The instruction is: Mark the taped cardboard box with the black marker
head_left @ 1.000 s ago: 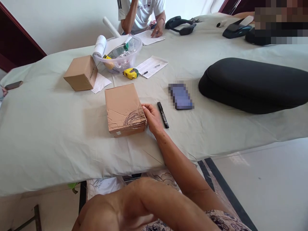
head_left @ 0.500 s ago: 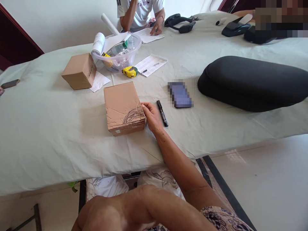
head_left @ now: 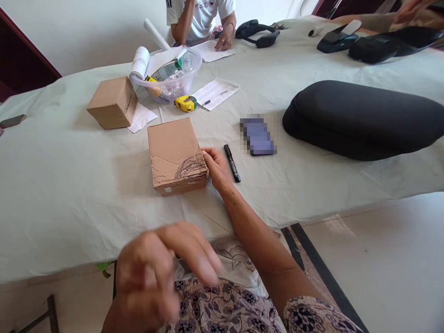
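Note:
A brown cardboard box (head_left: 175, 143) with black scribbled lines near one corner rests on the cloth-covered table in front of me. My right hand (head_left: 217, 167) is closed against the box's right side, some fingertips hidden along that face. Just right of that hand lies a black marker pen (head_left: 232, 163). Close to the camera, below the table edge, my left hand (head_left: 163, 268) is raised, blurred, its fingers bent but apart with nothing seen in them.
A second cardboard box (head_left: 113, 102) stands at the back left beside a clear plastic basin (head_left: 189, 82) of odds and ends. A yellow tape measure (head_left: 185, 103), a written sheet (head_left: 222, 90), a phone (head_left: 259, 137) and a big black padded case (head_left: 360, 120) lie about. Another person (head_left: 203, 21) sits opposite.
My left arm has drawn back from across my lap, bringing the left hand and its bent fingers into view. My right hand stays at the box, which has not moved on the table.

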Demonstrator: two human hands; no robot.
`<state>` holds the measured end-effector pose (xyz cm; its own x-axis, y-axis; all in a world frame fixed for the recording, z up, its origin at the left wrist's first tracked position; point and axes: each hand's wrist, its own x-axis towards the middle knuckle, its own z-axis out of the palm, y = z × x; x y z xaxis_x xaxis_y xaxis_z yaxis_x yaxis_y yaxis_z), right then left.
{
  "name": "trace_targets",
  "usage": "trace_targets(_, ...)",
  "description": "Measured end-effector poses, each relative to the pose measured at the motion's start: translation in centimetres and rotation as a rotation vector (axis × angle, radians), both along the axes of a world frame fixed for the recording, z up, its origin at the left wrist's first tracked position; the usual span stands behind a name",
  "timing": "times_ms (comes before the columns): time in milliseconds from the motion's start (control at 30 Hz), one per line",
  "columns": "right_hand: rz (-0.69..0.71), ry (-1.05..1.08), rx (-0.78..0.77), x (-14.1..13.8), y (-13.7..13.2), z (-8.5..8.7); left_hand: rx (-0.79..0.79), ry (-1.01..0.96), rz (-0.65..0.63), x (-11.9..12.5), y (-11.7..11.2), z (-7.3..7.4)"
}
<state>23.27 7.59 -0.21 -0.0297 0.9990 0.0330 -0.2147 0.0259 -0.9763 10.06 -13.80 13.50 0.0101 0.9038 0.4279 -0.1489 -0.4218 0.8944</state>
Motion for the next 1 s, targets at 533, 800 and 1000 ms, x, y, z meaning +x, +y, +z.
trace_targets(533,0.031,-0.167,0.381,0.2,-2.6,1.7,-0.33,0.287,0.613,-4.0,8.8,-10.6)
trace_targets(800,0.028,-0.449,0.603,-0.3,-3.4,1.9,-0.358,0.423,0.755,-1.7,10.3,-9.4)
trace_targets(1000,-0.049,-0.421,0.509,-0.1,-2.7,1.5,-0.291,0.416,0.71,-2.6,12.1,-10.3)
